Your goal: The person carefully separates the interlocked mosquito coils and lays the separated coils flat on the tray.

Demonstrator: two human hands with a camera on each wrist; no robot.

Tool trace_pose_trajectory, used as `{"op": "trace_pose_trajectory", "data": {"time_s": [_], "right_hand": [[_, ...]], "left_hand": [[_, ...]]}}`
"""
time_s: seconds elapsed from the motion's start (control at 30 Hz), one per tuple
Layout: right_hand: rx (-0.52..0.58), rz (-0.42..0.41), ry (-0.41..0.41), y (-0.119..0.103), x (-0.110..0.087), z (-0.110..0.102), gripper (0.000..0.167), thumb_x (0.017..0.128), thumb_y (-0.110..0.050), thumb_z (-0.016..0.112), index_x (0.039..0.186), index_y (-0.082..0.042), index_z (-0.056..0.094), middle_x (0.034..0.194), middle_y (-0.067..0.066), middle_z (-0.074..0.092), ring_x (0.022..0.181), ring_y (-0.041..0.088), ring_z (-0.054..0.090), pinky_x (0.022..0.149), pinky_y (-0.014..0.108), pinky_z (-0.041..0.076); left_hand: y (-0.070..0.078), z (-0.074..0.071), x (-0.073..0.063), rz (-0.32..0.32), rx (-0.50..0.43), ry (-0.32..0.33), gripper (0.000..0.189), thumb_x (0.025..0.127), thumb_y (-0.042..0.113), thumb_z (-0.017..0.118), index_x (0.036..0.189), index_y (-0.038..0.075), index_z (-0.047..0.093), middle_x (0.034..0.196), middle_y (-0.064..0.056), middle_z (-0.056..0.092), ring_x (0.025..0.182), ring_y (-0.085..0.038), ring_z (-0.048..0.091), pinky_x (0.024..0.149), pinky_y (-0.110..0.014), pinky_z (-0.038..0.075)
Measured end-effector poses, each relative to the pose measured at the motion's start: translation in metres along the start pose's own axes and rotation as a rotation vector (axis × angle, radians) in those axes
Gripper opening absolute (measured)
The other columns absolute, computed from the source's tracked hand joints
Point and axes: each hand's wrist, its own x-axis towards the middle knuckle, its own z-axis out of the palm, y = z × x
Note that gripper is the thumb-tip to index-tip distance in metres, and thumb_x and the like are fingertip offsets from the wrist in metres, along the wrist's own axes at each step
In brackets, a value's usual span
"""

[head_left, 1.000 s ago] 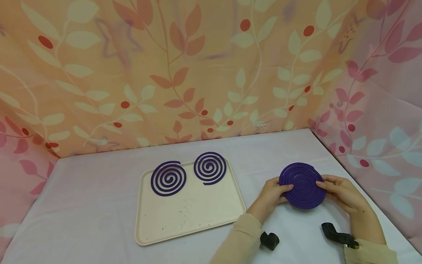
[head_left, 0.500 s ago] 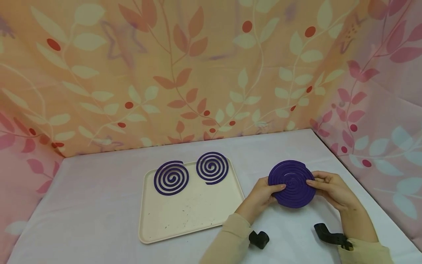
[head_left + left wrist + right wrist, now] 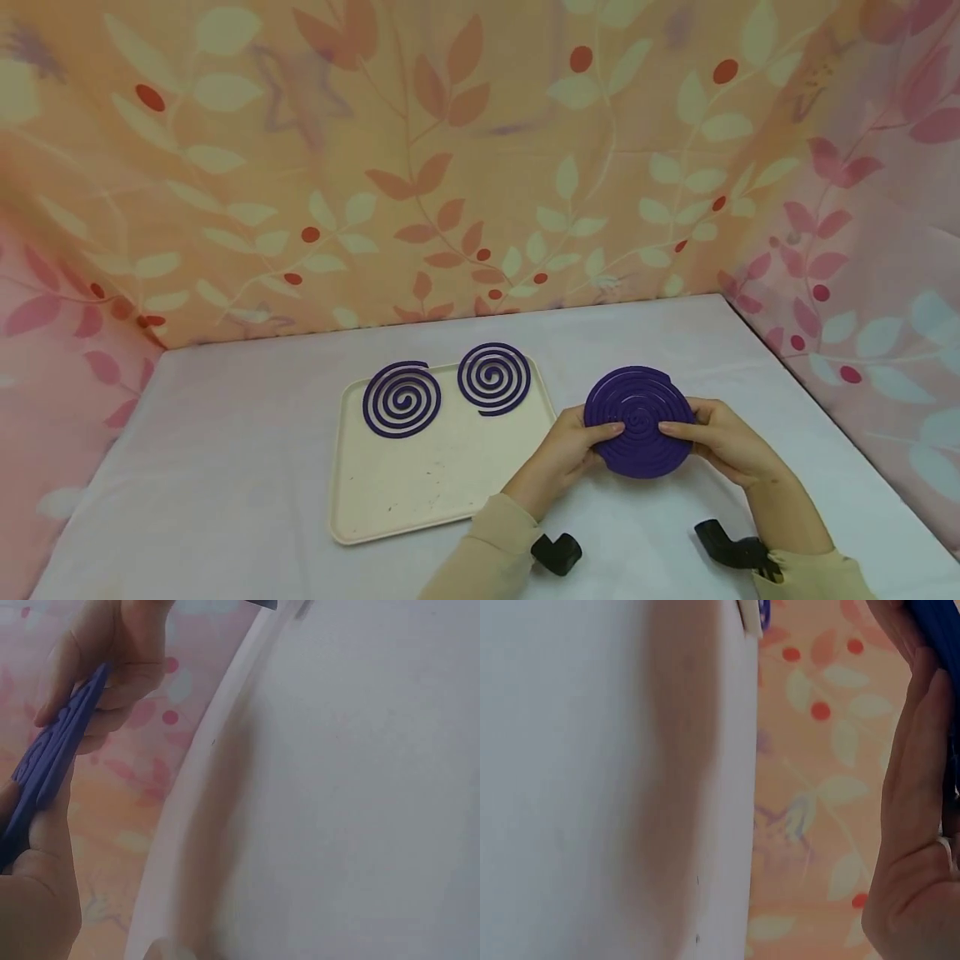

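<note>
In the head view both hands hold a round purple mosquito coil disc (image 3: 639, 387), its turns packed close together, above the table at the right. My left hand (image 3: 557, 454) grips its left edge and my right hand (image 3: 731, 442) its right edge, thumbs on the upper face, other fingers mostly hidden beneath. Edge-on in the left wrist view, the coil disc (image 3: 64, 746) appears layered. Only a strip of the coil disc (image 3: 939, 630) shows in the right wrist view. Two open-spiral mosquito coils, one at left (image 3: 403, 401) and one at right (image 3: 492, 375), lie apart on a tray.
The cream tray (image 3: 405, 500) stands left of the hands on a white-covered table (image 3: 232, 467), with dark crumbs on it. Both coils there overhang its far rim. Floral cloth (image 3: 480, 167) closes off the back and sides. Black wrist devices (image 3: 557, 554) hang at both sleeves.
Both hands have carried the coil disc leftward, nearer the tray. Both thumbs now lie closer to the middle of its face. The tray shifts slightly right in the view as the head camera turns.
</note>
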Motion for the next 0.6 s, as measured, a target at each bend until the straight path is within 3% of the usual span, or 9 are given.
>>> {"op": "trace_pose_trajectory", "data": {"time_s": [0.33,0.5,0.6], "right_hand": [[-0.089,0.029,0.050,0.002,0.019,0.031,0.026,0.088,0.008,0.057,0.098,-0.011,0.070,0.094,0.004,0.071,0.084,0.017,0.067,0.069,0.031,0.057],[-0.084,0.055,0.051,0.005,0.027,0.044,0.023,0.088,0.007,0.058,0.096,-0.010,0.071,0.092,0.003,0.071,0.082,0.016,0.068,0.068,0.031,0.057],[-0.090,0.065,0.049,0.006,0.033,0.054,0.015,0.087,0.005,0.059,0.098,0.000,0.069,0.091,0.004,0.071,0.080,0.016,0.068,0.068,0.031,0.057]], "left_hand": [[0.008,-0.018,-0.021,0.069,-0.077,0.003,0.036,0.086,-0.018,0.049,0.122,-0.020,0.047,0.121,-0.028,0.056,0.105,-0.024,0.059,0.093,-0.037,0.048],[0.013,-0.029,-0.034,0.059,-0.028,0.050,0.037,0.087,-0.016,0.050,0.124,-0.018,0.047,0.120,-0.029,0.057,0.103,-0.025,0.060,0.091,-0.039,0.049],[0.017,-0.037,-0.042,0.054,0.016,0.082,0.037,0.088,-0.012,0.052,0.124,-0.017,0.048,0.117,-0.028,0.058,0.100,-0.025,0.062,0.088,-0.040,0.051]]}}
